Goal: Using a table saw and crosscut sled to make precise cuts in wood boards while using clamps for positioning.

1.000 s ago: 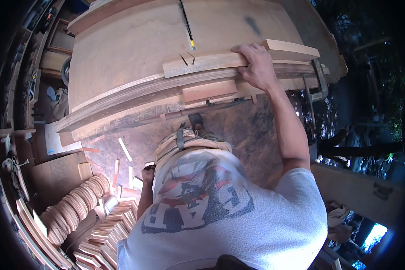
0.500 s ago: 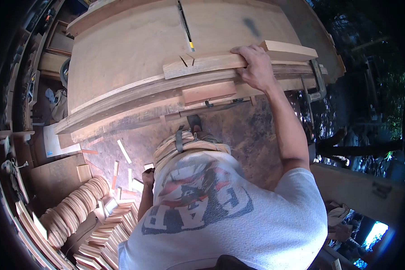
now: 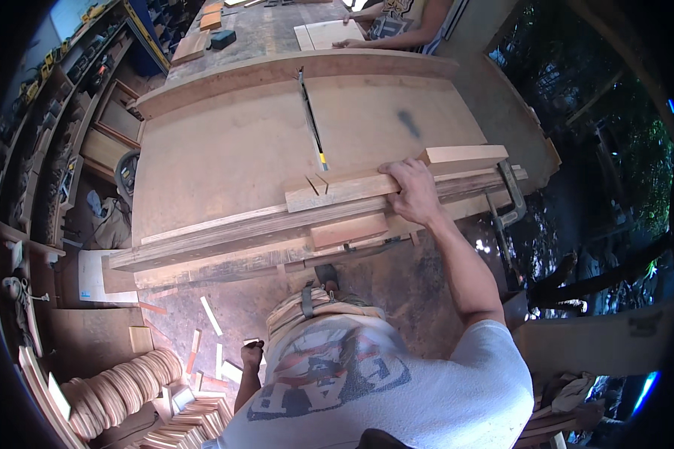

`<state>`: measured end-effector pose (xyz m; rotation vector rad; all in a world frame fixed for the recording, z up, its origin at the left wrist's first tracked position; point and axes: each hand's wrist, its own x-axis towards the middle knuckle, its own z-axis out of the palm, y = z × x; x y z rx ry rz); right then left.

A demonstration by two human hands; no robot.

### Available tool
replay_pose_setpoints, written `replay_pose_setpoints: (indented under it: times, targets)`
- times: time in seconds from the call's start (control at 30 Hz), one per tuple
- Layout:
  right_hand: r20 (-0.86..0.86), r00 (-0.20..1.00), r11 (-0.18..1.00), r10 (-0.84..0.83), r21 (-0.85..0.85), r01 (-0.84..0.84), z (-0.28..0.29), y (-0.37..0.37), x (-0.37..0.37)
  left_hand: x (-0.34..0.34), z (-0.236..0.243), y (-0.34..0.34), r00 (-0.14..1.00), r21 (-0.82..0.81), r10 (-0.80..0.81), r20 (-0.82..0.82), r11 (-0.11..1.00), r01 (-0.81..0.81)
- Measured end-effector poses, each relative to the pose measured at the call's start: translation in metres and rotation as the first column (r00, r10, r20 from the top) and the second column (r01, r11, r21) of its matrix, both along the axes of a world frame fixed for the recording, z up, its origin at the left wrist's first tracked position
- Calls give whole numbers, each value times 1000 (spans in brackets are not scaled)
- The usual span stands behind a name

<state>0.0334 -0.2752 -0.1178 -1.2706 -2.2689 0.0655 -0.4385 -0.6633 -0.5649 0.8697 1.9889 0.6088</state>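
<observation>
My right hand [image 3: 414,191] is wrapped over the top of a pale wooden block [image 3: 337,187], fingers on its far side. Two slanted saw cuts mark the block's left part. It lies along the thick layered plywood fence [image 3: 232,238] of a plywood saw sled [image 3: 217,142]. Ahead of the block, a long dark slot [image 3: 310,116] with a yellow tip runs away from me. Right of my hand, another pale block [image 3: 466,156] sits by a metal clamp [image 3: 511,194]. My left hand [image 3: 252,353] hangs low at my side, fingers curled; whatever they hold is hidden.
Across the sled a co-worker's hands [image 3: 350,43] rest at a pale board [image 3: 326,34] on a worktable. Wood offcuts [image 3: 211,316] litter the floor at left, near a row of round wooden discs [image 3: 123,389] and stacked angled pieces [image 3: 191,423]. Shelves [image 3: 60,127] line the left wall.
The view has tilted up, bringing the far worktable and the co-worker's hands into sight. My right hand keeps its hold on the block, which stays in about the same place on the sled.
</observation>
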Motion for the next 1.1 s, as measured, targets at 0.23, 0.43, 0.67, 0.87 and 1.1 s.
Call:
replay_pose_setpoints:
  times: [0.23, 0.43, 0.67, 0.87, 1.1]
  targets:
    - [50, 999, 987, 15, 162, -23, 37, 5, -2, 4, -4, 2, 940, -136, 318, 122, 944, -302]
    - [23, 1000, 974, 3, 227, -9, 55, 4, 3, 19, 11, 4, 942, -220, 307, 136, 936, -274]
    - [38, 999, 969, -1, 249, -9, 60, -4, 0, 19, -2, 14, 969, -146, 244, 40, 961, -235]
    - [57, 998, 952, 17, 304, -33, 74, -5, 0, 8, -24, 19, 951, -116, 303, 63, 949, -294]
    - [41, 998, 922, -54, 385, 34, 107, 6, 15, 11, -9, 18, 925, -117, 342, 164, 938, -326]
